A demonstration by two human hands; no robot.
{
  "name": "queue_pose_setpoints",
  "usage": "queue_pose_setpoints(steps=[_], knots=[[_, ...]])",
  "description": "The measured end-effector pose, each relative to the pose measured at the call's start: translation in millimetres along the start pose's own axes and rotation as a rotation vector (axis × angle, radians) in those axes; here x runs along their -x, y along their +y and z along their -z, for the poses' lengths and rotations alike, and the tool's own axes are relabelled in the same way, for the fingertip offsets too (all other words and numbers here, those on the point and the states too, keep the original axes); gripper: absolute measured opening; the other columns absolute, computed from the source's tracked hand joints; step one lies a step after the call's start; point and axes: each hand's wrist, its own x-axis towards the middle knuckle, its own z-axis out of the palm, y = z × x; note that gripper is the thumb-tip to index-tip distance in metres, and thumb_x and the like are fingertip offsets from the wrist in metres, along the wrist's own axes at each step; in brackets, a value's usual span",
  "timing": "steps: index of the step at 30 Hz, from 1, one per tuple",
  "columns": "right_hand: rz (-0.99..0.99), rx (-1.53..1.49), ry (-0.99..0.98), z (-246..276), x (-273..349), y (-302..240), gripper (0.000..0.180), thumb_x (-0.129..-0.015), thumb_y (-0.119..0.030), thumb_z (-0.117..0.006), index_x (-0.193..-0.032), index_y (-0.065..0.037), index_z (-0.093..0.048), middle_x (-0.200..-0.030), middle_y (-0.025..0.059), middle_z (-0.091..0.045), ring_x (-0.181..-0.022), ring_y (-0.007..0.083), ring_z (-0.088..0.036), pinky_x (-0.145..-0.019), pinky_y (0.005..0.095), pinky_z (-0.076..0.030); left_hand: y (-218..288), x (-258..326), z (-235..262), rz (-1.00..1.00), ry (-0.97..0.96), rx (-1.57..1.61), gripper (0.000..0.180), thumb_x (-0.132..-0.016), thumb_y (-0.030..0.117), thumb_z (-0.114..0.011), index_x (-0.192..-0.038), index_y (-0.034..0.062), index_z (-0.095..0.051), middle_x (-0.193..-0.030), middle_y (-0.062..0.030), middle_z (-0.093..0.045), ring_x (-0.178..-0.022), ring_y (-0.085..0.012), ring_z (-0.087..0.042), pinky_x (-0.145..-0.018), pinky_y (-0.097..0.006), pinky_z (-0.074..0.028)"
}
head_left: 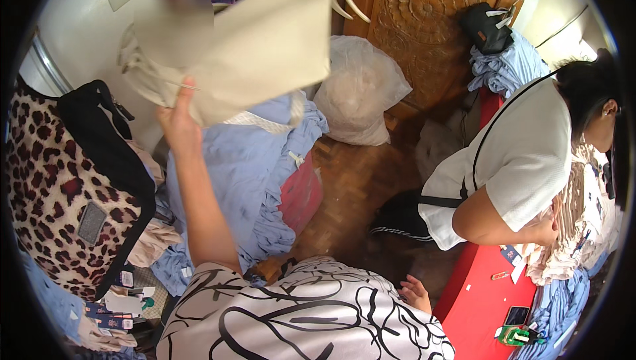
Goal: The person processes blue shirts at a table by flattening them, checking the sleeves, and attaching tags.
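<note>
Patterned shirt (305, 313) above parquet floor (358, 188)

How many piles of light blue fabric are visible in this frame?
3: one large pile at centre beneath the raised left hand, one by the carved wooden door, one at lower right. More may be hidden.

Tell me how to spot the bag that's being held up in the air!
Start at the carved wooden door at the top, then look left of it, above the pile of light blue cloth. The left hand grips the lower corner of a cream canvas bag there. It is the only plain, pale bag with strap loops; the bag at far left is leopard-print.
</note>
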Motion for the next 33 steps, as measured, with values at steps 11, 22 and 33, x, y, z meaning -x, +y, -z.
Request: queue_pose_setpoints(steps=[11,22,33], knots=[[-0.023,0.069,-0.076,-2,-52,-16,0.052,-0.091,-0.01,-0.064,-0.139,0.001,-0.047,-0.125,0.0187,-0.059,-0.108,0.0242,-0.06,-0.096,0.0344,-0.046,-14,-51,70,-0.248,0.184,-0.38,0.031,-0.086,0.012,-0.075,-0.105,-0.0105,-0.066,-0.11,-0.0127,-0.068,-0.092,-0.0155,-0.064,-0.083,-0.028,-0.051],[0.009,0.094,-0.102,-41,-134,-47,0.049,-0.094,-0.011,-0.063,-0.138,0.002,-0.047,-0.115,0.0118,-0.063,-0.095,0.0174,-0.063,-0.087,0.0305,-0.05,-156,-58,179,0.073,0.363,-0.485,0.042,-0.085,0.025,-0.079,-0.104,-0.0109,-0.068,-0.104,-0.012,-0.07,-0.088,-0.017,-0.062,-0.08,-0.032,-0.049],[0.119,0.084,0.067,-92,-108,-71,0.047,-0.096,-0.019,-0.063,-0.138,-0.003,-0.049,-0.119,0.0092,-0.063,-0.103,0.0155,-0.06,-0.089,0.0309,-0.05,-228,-61,80,-0.36,0.257,-1.259,0.055,-0.086,0.04,-0.072,-0.111,-0.007,-0.06,-0.102,-0.0158,-0.061,-0.088,-0.0228,-0.052,-0.08,-0.039,-0.045]])
